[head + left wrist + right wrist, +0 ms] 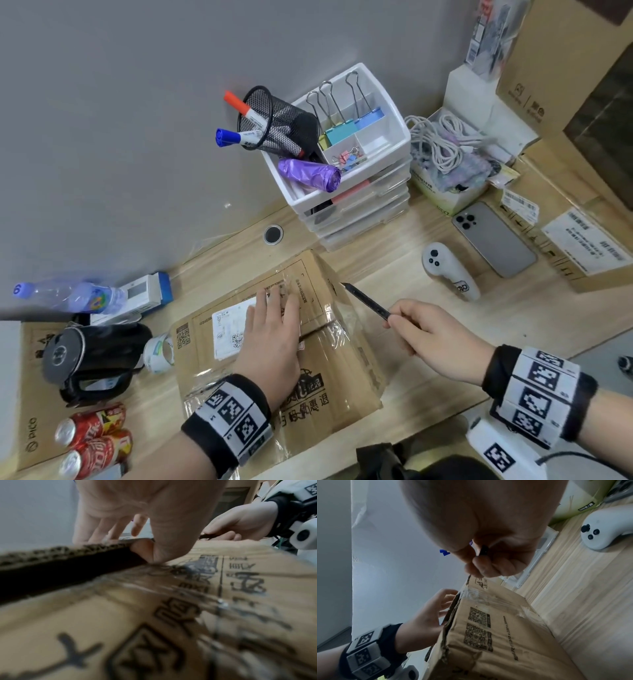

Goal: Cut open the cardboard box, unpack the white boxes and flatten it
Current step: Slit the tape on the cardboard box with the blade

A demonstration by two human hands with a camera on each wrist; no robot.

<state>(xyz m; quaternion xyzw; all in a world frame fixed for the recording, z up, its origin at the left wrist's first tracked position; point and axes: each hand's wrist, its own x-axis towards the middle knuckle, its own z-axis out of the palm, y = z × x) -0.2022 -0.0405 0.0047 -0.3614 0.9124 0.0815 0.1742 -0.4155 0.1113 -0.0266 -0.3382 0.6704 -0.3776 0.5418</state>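
A brown cardboard box (329, 370) with clear tape and a white label lies on the wooden desk in front of me. Its top seam is slit, and the far flap (60, 550) is lifted a little over a dark gap. My left hand (274, 329) lies on that flap with the fingers on top. Its thumb (145, 547) is tucked under the flap's edge. My right hand (431, 335) grips a slim black knife (366, 301) above the box's right side. The blade points at the far right corner. No white boxes show.
A white drawer organiser (356, 192) stands behind the box. A white controller (448, 270), a phone (493, 240) and another carton (582, 246) lie to the right. On the left are a tape roll (159, 349), a black headset (92, 356), red cans (92, 438) and a bottle (68, 294).
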